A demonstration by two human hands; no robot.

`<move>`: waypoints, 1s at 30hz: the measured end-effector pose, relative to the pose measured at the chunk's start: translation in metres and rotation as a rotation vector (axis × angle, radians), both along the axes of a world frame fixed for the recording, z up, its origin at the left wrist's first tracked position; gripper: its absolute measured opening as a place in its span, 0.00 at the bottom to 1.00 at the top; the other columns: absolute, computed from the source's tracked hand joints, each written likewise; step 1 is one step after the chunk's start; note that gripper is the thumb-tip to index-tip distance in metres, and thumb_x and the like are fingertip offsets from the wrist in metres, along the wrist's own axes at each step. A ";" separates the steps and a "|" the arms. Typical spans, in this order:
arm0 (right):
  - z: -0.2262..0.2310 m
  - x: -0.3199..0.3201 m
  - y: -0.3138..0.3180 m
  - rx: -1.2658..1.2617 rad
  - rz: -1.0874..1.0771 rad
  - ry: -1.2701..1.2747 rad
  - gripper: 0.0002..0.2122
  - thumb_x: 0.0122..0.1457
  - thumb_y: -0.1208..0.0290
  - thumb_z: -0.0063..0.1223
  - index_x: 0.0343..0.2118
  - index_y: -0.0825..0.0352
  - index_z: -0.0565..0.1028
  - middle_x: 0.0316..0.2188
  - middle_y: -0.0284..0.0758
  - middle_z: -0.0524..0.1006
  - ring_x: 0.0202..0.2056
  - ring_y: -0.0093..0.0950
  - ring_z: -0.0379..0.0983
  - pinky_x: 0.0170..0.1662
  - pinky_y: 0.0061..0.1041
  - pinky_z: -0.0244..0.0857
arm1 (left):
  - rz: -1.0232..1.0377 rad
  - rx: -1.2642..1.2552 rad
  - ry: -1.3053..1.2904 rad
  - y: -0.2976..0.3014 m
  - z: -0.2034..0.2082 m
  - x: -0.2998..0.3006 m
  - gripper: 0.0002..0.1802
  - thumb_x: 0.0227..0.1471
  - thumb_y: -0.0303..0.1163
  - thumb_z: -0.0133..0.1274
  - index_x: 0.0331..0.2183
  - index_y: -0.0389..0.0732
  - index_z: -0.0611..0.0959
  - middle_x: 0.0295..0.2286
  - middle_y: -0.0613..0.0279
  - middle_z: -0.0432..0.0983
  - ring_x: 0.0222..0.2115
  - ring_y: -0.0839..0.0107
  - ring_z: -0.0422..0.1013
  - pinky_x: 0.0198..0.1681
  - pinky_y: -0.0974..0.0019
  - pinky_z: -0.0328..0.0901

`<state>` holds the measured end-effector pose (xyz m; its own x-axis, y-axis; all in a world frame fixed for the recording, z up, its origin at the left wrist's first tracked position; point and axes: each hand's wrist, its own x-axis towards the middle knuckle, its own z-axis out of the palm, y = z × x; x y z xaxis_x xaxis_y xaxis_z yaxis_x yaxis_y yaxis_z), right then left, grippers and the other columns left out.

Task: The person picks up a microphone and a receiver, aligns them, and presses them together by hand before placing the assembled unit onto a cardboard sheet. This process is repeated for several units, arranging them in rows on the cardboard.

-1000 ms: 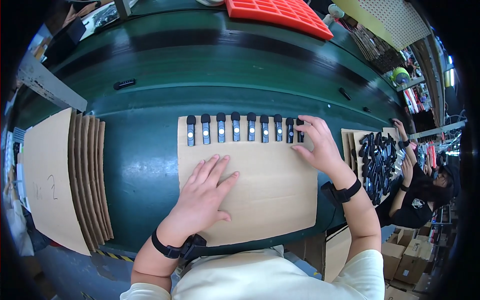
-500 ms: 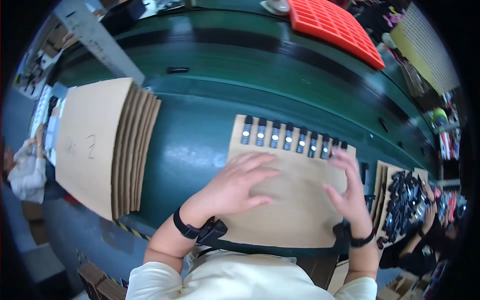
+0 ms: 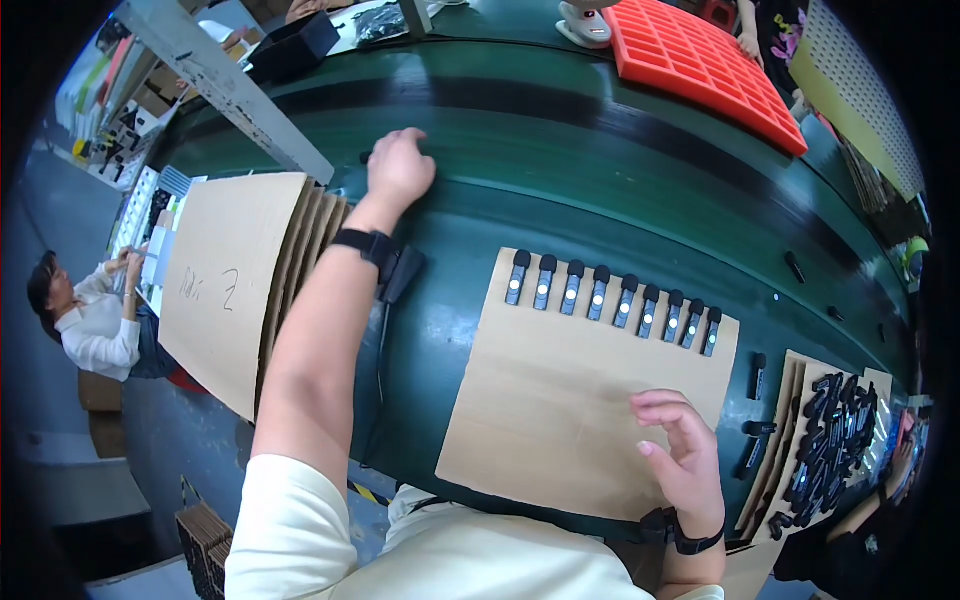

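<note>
My left hand (image 3: 400, 170) reaches across the green tabletop (image 3: 445, 310) to a small black object (image 3: 366, 158); I cannot tell how narrow that grip is. My right hand (image 3: 688, 462) keeps thumb and fingers moderately wide over the flat brown cardboard sheet (image 3: 560, 420), its far edge bearing nine slim black foam-tipped devices (image 3: 626, 302).

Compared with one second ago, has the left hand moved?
Yes. The left hand has moved forward and left, off the cardboard sheet, toward the grey post.

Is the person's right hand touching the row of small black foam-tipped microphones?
No, the flat brown cardboard sheet shows bare between the right hand and the microphones.
</note>
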<state>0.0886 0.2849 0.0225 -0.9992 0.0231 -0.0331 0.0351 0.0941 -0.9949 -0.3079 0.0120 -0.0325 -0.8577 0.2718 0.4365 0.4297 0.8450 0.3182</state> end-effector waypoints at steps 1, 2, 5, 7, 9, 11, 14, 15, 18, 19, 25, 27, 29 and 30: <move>0.003 0.003 0.002 -0.004 -0.005 0.002 0.13 0.52 0.81 0.54 0.42 0.71 0.72 0.49 0.42 0.71 0.51 0.31 0.67 0.55 0.29 0.60 | 0.110 -0.131 -0.007 -0.009 -0.008 -0.016 0.16 0.49 0.32 0.51 0.41 0.40 0.81 0.44 0.48 0.75 0.49 0.49 0.68 0.53 0.52 0.63; 0.005 0.006 0.004 -0.019 -0.029 0.005 0.13 0.52 0.82 0.55 0.42 0.71 0.72 0.48 0.42 0.71 0.51 0.31 0.68 0.56 0.29 0.60 | 0.216 -0.263 -0.013 -0.013 -0.012 -0.026 0.16 0.50 0.32 0.49 0.41 0.40 0.80 0.44 0.48 0.75 0.49 0.49 0.68 0.53 0.51 0.63; 0.007 0.016 0.007 -0.059 -0.085 0.011 0.12 0.51 0.84 0.55 0.40 0.71 0.73 0.47 0.42 0.73 0.51 0.33 0.69 0.56 0.31 0.60 | 0.369 -0.340 -0.105 -0.024 -0.019 -0.044 0.16 0.50 0.32 0.48 0.41 0.40 0.80 0.44 0.48 0.74 0.50 0.48 0.68 0.51 0.49 0.64; 0.004 0.020 0.006 -0.072 -0.169 0.034 0.10 0.53 0.78 0.56 0.38 0.71 0.73 0.45 0.43 0.73 0.46 0.32 0.71 0.52 0.31 0.63 | 0.447 -0.381 -0.146 -0.021 -0.018 -0.048 0.16 0.51 0.32 0.48 0.41 0.39 0.79 0.44 0.48 0.74 0.50 0.48 0.67 0.50 0.49 0.65; 0.003 0.021 0.005 -0.083 -0.214 0.048 0.10 0.54 0.75 0.57 0.37 0.71 0.73 0.43 0.44 0.73 0.43 0.31 0.71 0.50 0.31 0.64 | 0.472 -0.352 -0.176 -0.015 -0.011 -0.042 0.16 0.50 0.31 0.48 0.43 0.40 0.79 0.44 0.48 0.74 0.49 0.48 0.68 0.52 0.51 0.64; 0.003 0.019 0.001 -0.127 -0.229 0.060 0.10 0.55 0.74 0.57 0.37 0.72 0.73 0.42 0.43 0.74 0.42 0.31 0.72 0.48 0.30 0.65 | 0.487 -0.338 -0.184 -0.010 -0.006 -0.039 0.17 0.50 0.31 0.49 0.43 0.40 0.79 0.45 0.48 0.75 0.49 0.48 0.69 0.53 0.52 0.64; 0.011 0.014 -0.008 -0.143 -0.196 0.113 0.10 0.56 0.73 0.56 0.38 0.72 0.73 0.41 0.43 0.74 0.41 0.31 0.72 0.47 0.30 0.66 | 0.382 -0.231 -0.173 -0.002 -0.002 -0.034 0.17 0.51 0.31 0.49 0.44 0.36 0.78 0.41 0.48 0.77 0.45 0.48 0.72 0.49 0.50 0.66; 0.015 0.012 -0.011 -0.133 -0.166 0.149 0.09 0.56 0.74 0.56 0.38 0.72 0.72 0.41 0.43 0.74 0.41 0.31 0.72 0.47 0.29 0.66 | 0.384 -0.231 -0.167 0.002 -0.002 -0.030 0.17 0.51 0.31 0.49 0.44 0.36 0.78 0.41 0.48 0.77 0.45 0.48 0.72 0.49 0.50 0.66; 0.017 0.001 -0.023 -0.153 -0.099 0.212 0.09 0.56 0.75 0.55 0.39 0.72 0.72 0.41 0.43 0.74 0.41 0.31 0.72 0.46 0.29 0.66 | 0.196 -0.042 -0.040 0.011 -0.001 -0.008 0.17 0.51 0.30 0.52 0.43 0.33 0.77 0.36 0.50 0.78 0.38 0.55 0.76 0.43 0.56 0.70; 0.016 -0.003 -0.026 -0.170 -0.081 0.228 0.09 0.56 0.76 0.55 0.39 0.72 0.72 0.41 0.43 0.74 0.41 0.31 0.72 0.47 0.28 0.66 | 0.058 0.159 -0.086 0.022 0.002 0.008 0.15 0.51 0.28 0.53 0.42 0.33 0.77 0.35 0.52 0.78 0.35 0.62 0.76 0.41 0.61 0.69; -0.019 -0.018 -0.030 -0.088 -0.161 0.218 0.11 0.54 0.82 0.54 0.41 0.72 0.72 0.42 0.42 0.74 0.42 0.29 0.72 0.47 0.28 0.65 | -0.519 0.756 -0.547 0.061 0.030 0.162 0.10 0.53 0.21 0.53 0.39 0.35 0.76 0.33 0.63 0.76 0.33 0.78 0.71 0.39 0.72 0.67; -0.027 -0.018 -0.034 -0.112 -0.230 0.187 0.13 0.53 0.83 0.55 0.42 0.72 0.72 0.42 0.41 0.74 0.42 0.28 0.71 0.48 0.27 0.65 | -0.638 0.691 -0.565 0.059 0.046 0.214 0.10 0.52 0.21 0.54 0.39 0.35 0.78 0.34 0.62 0.76 0.35 0.76 0.71 0.40 0.70 0.67; -0.029 -0.017 -0.036 -0.125 -0.266 0.168 0.14 0.52 0.84 0.56 0.42 0.72 0.72 0.43 0.41 0.73 0.42 0.27 0.71 0.48 0.26 0.64 | -0.712 0.637 -0.575 0.057 0.051 0.252 0.10 0.51 0.22 0.55 0.39 0.35 0.80 0.36 0.61 0.77 0.36 0.74 0.72 0.42 0.67 0.67; -0.030 -0.017 -0.038 -0.108 -0.266 0.187 0.13 0.52 0.83 0.57 0.42 0.71 0.73 0.42 0.40 0.74 0.41 0.27 0.71 0.47 0.26 0.64 | -0.743 0.668 -0.647 0.059 0.049 0.264 0.11 0.50 0.22 0.56 0.38 0.35 0.80 0.36 0.60 0.77 0.37 0.72 0.73 0.43 0.66 0.67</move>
